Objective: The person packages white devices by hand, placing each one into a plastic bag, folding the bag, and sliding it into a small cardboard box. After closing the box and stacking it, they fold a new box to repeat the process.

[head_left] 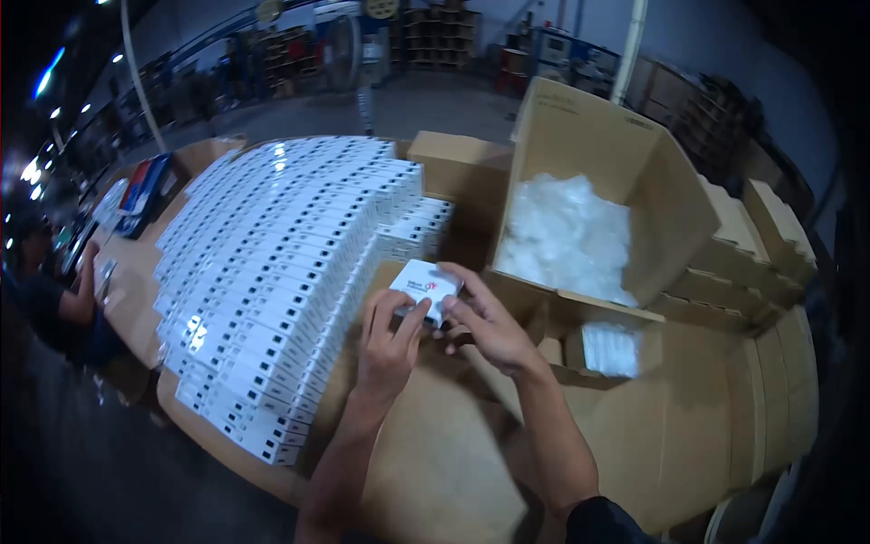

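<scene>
A small white box [422, 286] with a red logo is held between both of my hands above the cardboard-covered table [435, 471]. My left hand [391, 340] grips its near left side with thumb and fingers. My right hand [489, 322] holds its right edge, fingers wrapped around it. Just left of my hands lies a large stacked block of identical white boxes [272, 272], laid in neat rows.
An open cardboard carton [671, 208] holding clear plastic bags [566, 236] stands to the right. Another small clear bag [609, 349] lies in front of it. Flat cardboard pieces [752, 263] are stacked at far right. Another person [54, 299] sits at the left. Warehouse shelving stands at the back.
</scene>
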The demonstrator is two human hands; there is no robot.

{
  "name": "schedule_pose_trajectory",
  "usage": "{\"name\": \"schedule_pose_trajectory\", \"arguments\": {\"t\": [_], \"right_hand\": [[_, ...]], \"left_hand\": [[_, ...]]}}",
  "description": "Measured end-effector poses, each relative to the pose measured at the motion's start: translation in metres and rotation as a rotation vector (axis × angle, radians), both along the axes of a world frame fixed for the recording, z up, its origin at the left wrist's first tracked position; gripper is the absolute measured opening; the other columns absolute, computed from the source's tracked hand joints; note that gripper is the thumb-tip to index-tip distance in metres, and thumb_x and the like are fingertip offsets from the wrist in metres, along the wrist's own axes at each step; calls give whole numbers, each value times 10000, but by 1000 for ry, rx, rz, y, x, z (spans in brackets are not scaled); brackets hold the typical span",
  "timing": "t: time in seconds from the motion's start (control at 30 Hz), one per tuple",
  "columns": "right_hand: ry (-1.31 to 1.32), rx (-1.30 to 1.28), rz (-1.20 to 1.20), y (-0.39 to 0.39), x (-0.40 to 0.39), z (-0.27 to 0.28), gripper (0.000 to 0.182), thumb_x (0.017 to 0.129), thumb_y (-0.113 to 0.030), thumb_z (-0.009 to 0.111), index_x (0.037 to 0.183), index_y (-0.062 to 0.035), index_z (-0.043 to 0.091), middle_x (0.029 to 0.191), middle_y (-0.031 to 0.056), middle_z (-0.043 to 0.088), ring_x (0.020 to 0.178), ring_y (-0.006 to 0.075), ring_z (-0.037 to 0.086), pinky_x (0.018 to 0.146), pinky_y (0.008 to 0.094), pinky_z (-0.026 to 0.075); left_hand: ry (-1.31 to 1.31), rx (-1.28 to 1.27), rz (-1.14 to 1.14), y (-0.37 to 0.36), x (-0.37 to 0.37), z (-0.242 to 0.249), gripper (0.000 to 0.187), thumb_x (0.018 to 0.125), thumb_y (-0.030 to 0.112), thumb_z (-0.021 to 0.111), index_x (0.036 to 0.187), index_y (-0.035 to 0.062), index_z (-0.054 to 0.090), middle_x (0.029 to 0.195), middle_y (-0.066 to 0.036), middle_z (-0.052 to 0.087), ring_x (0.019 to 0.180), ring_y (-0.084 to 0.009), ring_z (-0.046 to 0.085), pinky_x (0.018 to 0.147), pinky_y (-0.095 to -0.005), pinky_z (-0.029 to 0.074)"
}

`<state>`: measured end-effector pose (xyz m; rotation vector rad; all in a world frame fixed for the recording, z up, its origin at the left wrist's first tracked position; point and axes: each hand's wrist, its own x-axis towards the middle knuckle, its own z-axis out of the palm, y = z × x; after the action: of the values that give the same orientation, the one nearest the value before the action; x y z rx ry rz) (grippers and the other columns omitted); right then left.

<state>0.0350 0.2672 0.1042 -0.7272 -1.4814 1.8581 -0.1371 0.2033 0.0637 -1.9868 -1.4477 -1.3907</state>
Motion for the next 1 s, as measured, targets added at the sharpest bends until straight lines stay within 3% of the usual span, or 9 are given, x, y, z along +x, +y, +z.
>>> {"name": "schedule_pose_trajectory", "arguments": {"t": [0.1,0.23,0.33,0.43,0.53,0.63,0.67,0.83,1.0], "right_hand": [[62,85,-49,-19,29,9,237,1074,-204,580,1284,-115,640,1036,23,636,865,69,608,636,251,536],[44,223,-131,-20,93,47,178,1077,-139,543,1135,-51,685,1018,25,666,838,85,641,673,254,584],[-138,534,-325,1,142,71,222,1035,-25,492,1051,-10,713,1022,63,662,830,121,647,706,278,595],[-375,799,-706,24,183,87,245,1014,-7,490,1062,-26,730,1035,99,635,831,153,648,714,304,588],[-479,776,-906,53,207,96,262,1005,-49,520,1129,-66,749,1096,130,608,855,182,641,741,333,569],[-418,752,-1006,87,215,84,278,984,-60,541,1172,-71,746,1163,165,607,952,257,665,864,380,553],[-507,870,-1051,104,218,71,308,952,-45,546,1187,-66,744,1260,212,590,1115,353,648,1004,432,497],[-600,919,-1069,123,210,54,357,900,-52,595,1232,-38,722,1335,264,557,1246,432,575,1090,472,447],[-609,892,-986,121,211,55,431,871,-199,774,1264,-36,707,1317,253,580,1263,397,575,1070,471,466]], "left_hand": [[-9,32,-133,-21,36,23,421,745,-94,757,1143,39,712,1130,-134,594,1064,-301,618,898,-412,533],[-187,-57,-345,-14,70,69,405,771,-32,734,1166,35,671,1118,-161,627,1003,-329,658,845,-396,560],[-236,-205,-449,38,92,88,180,848,0,711,1027,-11,693,977,-154,686,841,-273,694,765,-358,561],[-160,-289,-532,112,121,93,132,893,99,724,940,-25,726,858,-153,723,762,-270,708,710,-354,559],[-96,-446,-497,195,160,90,268,892,231,761,911,-36,753,823,-191,740,751,-308,730,724,-398,572],[48,-603,-356,260,204,73,429,855,372,799,908,-52,763,804,-226,740,768,-346,744,747,-436,581],[106,-645,-300,278,217,67,484,839,419,810,911,-57,765,800,-236,739,775,-359,747,755,-447,584],[-33,-582,-405,307,221,51,404,852,345,760,905,-54,718,835,-257,726,795,-386,734,775,-468,576],[-338,-685,-714,252,177,89,263,1040,228,624,1076,-21,702,889,-43,664,823,-122,631,692,-298,554]]}}
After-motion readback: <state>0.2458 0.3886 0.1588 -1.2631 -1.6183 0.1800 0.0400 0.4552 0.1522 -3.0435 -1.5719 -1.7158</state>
